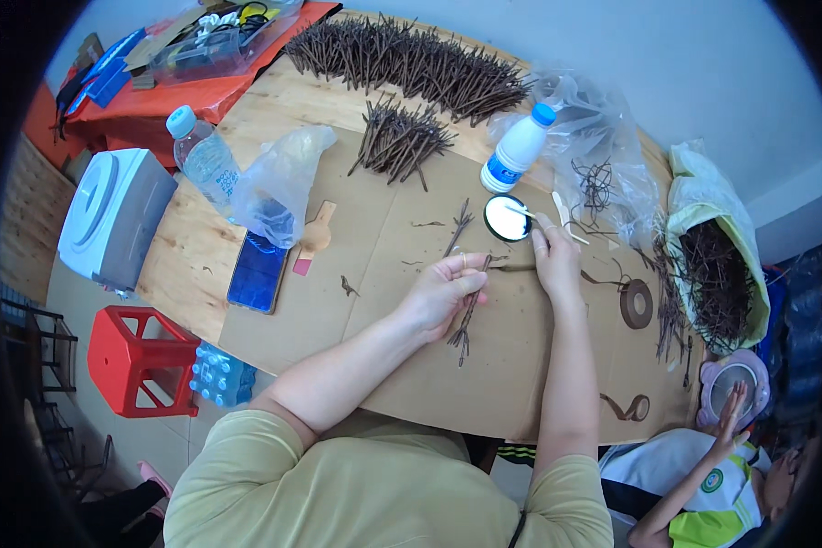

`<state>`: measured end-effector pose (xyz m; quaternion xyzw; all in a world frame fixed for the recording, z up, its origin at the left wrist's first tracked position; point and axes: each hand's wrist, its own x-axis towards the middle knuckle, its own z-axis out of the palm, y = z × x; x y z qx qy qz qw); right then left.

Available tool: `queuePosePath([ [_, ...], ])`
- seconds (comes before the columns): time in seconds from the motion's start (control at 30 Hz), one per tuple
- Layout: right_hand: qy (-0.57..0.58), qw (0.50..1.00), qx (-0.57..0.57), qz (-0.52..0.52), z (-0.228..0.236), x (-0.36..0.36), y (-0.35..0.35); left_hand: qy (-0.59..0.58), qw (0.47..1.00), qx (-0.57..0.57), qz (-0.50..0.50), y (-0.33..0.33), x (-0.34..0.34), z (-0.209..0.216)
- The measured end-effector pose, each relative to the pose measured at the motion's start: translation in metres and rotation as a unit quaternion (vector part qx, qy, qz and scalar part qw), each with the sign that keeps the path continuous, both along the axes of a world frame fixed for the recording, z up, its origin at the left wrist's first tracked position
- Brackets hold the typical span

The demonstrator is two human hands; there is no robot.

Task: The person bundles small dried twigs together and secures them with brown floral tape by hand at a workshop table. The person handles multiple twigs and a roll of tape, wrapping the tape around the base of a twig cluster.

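Note:
My left hand (438, 297) is closed around a brown twig (466, 331) whose branched end points toward me. From this twig a strip of brown tape (518, 268) runs right, toward my right hand (554, 258). Pinched in my right hand is a thin pale stick (519, 210), its tip over a small round dark-rimmed dish of white paste (505, 222). Another branched twig (459, 226) lies on the cardboard just beyond my left hand. A white bottle with a blue cap (519, 148) stands behind the dish.
Twig piles (402, 142) line the table's far side. A roll of brown tape (637, 303), a sack of twigs (717, 274) and another person's hand (732, 413) are at right. At left are a phone (257, 272), a water bottle (203, 157) and a red stool (142, 361).

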<state>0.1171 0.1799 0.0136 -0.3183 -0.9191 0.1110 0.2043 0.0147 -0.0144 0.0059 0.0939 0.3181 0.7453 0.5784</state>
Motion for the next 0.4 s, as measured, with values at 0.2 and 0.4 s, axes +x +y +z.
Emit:
queuePosePath([
  [0.2, -0.011, 0.994, 0.096, 0.051, -0.005, -0.010, 0.001, -0.020, 1.000, -0.008, 0.022, 0.001, -0.002, -0.002],
  [0.4, -0.038, 0.994, 0.096, 0.041, -0.006, -0.012, -0.003, -0.027, 1.000, 0.009, 0.003, 0.000, -0.005, -0.003],
])
